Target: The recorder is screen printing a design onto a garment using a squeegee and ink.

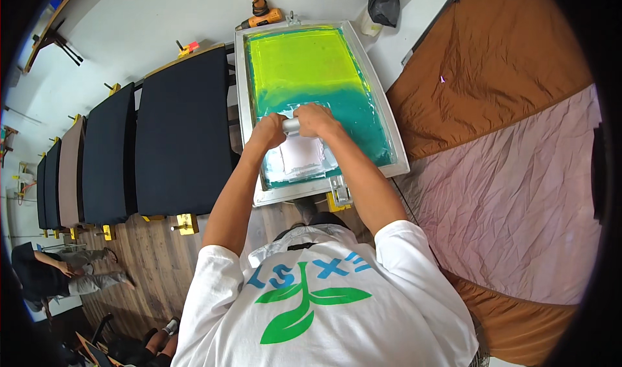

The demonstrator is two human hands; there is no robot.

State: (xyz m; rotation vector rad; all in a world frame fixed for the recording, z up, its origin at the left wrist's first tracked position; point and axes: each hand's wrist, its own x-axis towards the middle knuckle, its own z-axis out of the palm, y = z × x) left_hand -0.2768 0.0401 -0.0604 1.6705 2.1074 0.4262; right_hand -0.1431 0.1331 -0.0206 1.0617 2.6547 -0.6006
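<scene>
- While both hands clench around it, the silver-grey bar (292, 126) lies directly between them, only its short middle stretch showing bare.
- Left hand (268, 132): fist wrapped around the bar's left end.
- Right hand (314, 120): fingers curled over the bar's right end, slightly farther from the body than the left.
- Both fists and the bar sit over the near half of a metal-rimmed frame (242, 75); whether the bar presses on its surface, I cannot tell.
- Just nearer the body than the bar, between the forearms, is a pale rectangle (302, 154).
- Teal colour (353, 117) spreads around the hands; yellow-green colour (301, 59) fills the area beyond them.
- An orange drill (262, 19) lies by the frame's far edge.
- Left of the frame stands a black-covered board (184, 133); right of it hangs brown fabric (499, 62).
</scene>
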